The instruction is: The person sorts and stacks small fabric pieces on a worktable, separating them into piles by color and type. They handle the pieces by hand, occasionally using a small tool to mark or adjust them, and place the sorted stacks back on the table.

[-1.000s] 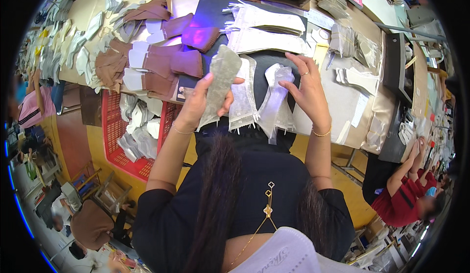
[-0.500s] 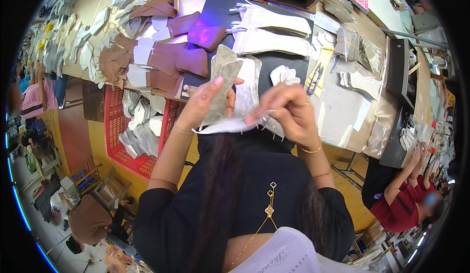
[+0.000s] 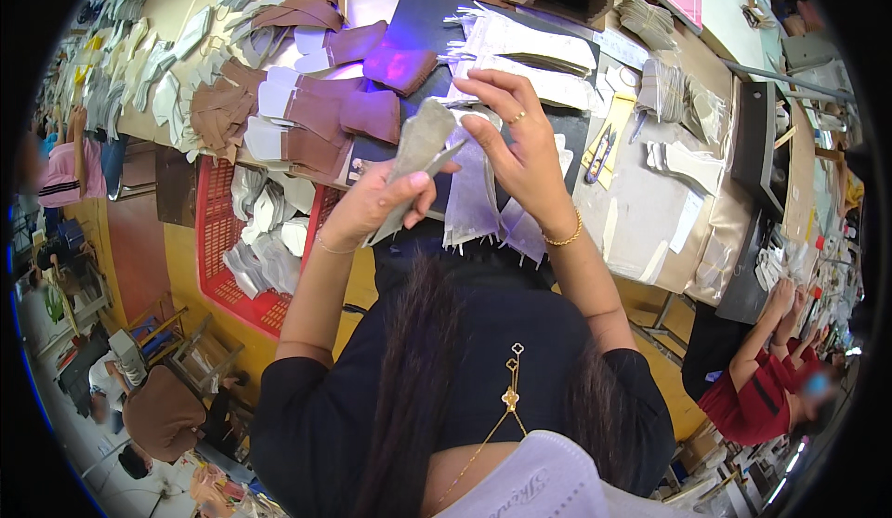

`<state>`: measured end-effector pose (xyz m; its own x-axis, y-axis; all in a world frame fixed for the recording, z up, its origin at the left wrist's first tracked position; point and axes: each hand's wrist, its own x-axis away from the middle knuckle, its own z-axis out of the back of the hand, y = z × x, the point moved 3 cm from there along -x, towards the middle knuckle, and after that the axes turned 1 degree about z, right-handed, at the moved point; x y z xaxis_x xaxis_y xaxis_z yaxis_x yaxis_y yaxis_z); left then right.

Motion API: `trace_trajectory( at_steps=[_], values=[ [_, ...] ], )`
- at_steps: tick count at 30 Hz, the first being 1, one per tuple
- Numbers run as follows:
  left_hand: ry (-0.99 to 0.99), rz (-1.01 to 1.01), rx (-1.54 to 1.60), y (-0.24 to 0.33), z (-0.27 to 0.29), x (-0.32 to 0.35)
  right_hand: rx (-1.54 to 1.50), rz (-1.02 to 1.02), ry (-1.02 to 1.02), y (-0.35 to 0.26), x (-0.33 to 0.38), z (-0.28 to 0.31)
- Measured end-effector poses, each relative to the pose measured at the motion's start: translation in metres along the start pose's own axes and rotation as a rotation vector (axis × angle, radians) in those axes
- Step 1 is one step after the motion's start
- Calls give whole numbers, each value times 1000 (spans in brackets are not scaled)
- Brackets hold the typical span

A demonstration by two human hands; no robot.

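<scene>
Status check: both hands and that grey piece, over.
Left hand grips grey cut piece, raised above the table. Right hand pinches at its top edge. Pale cut pieces lie directly beneath; nothing blocking.

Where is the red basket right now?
In the head view, the red basket sits low on the person's left, below the table edge, under the brown pieces, with pale cut pieces inside, left of the left hand.
</scene>
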<state>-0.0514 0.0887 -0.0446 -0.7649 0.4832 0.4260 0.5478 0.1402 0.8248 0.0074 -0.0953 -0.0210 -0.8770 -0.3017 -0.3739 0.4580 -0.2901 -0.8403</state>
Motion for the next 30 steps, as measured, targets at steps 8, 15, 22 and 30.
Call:
trace_trajectory(
  at_steps=[8, 15, 22, 30],
  values=[
    [-129, 71, 88, 2, -20, -4, -216, 56, -3, -18, -10, 14],
    [-263, 84, 22, 9, -9, -5, -275, -9, 167, -16, -15, 44],
    [-48, -78, 381, -10, 17, 1, -331, 129, 380, -44, -7, 111],
    [233, -81, 329, -4, 21, -4, -101, -41, -179, -28, -14, 31]
  ],
)
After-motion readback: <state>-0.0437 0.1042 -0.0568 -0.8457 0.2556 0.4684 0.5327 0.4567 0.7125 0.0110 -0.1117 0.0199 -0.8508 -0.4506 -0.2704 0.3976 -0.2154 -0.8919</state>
